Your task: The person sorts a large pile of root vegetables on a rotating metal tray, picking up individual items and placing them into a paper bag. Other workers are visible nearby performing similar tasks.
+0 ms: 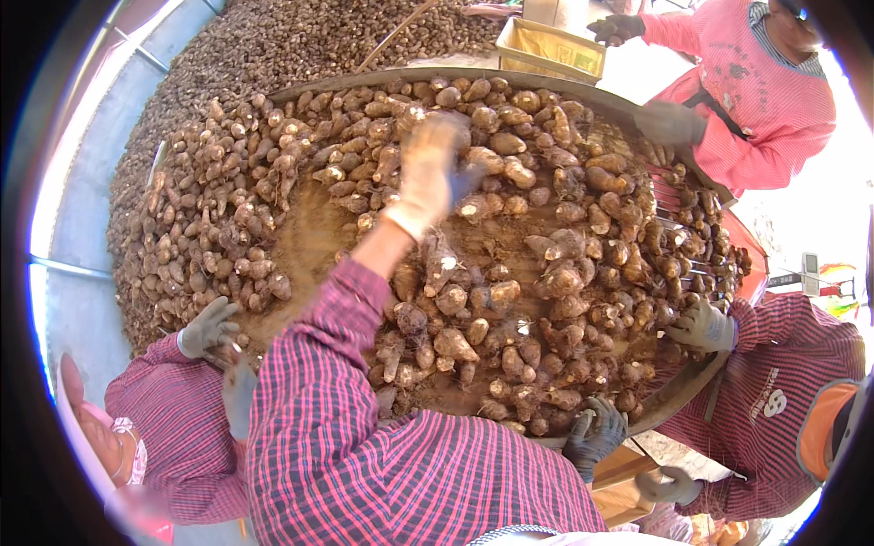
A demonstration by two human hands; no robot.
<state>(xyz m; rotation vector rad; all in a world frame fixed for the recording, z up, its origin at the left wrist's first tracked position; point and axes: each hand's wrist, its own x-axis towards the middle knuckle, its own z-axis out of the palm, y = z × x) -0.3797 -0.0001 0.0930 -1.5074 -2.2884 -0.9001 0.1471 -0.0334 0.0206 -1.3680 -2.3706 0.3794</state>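
My left hand, in a pale glove with a blue side, reaches across the middle of a broad sorting table. It is blurred, and whether its fingers hold anything cannot be made out. Beneath and around it lie brown, hairy taro corms, some with white cut ends. At the near edge, my right hand wears a dark grey glove. Its fingers curl over the table's rim, close beside several corms. What lies under those fingers is hidden.
Co-workers' gloved hands are at the left, right and far right. A metal-bar grate carries corms at the right end. A huge heap of small corms lies behind, near a yellow crate. A cardboard box stands below.
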